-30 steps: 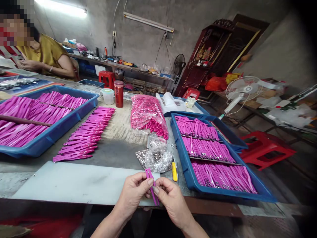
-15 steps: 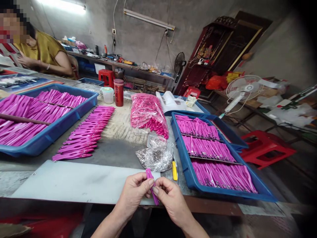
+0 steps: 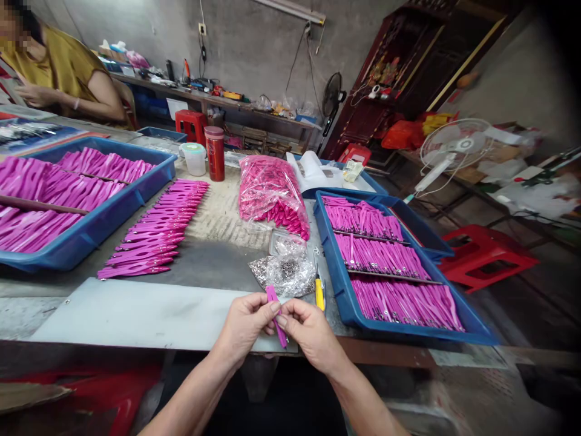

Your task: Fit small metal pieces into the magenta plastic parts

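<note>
Between my hands, close to the table's front edge, is a slim purple plastic handle piece [image 3: 271,295], tilted with its far end leaning left. My left hand [image 3: 247,321] pinches it between thumb and fingers. From the other side, my right hand [image 3: 308,330] has thumb and fingertips closed on its middle. Just beyond them lies a clear plastic bag [image 3: 290,275] of small metal parts. A yellow-handled tool [image 3: 320,295] with a thin metal shaft rests right of the bag. Below my left hand, a pale sheet [image 3: 140,315] covers the table's front.
Blue trays at left [image 3: 149,181] and right [image 3: 338,297] hold rows of purple pieces. A row of similar pieces [image 3: 154,233] lies by the left tray. Farther back stand a bag of pink pieces [image 3: 270,188], a red jar [image 3: 215,154] and a lidded tub [image 3: 195,160]. Another person [image 3: 77,72] sits far left.
The camera view has tipped down slightly, so the table and my hands appear higher. Both hands still hold the purple piece, with little shift in their grip.
</note>
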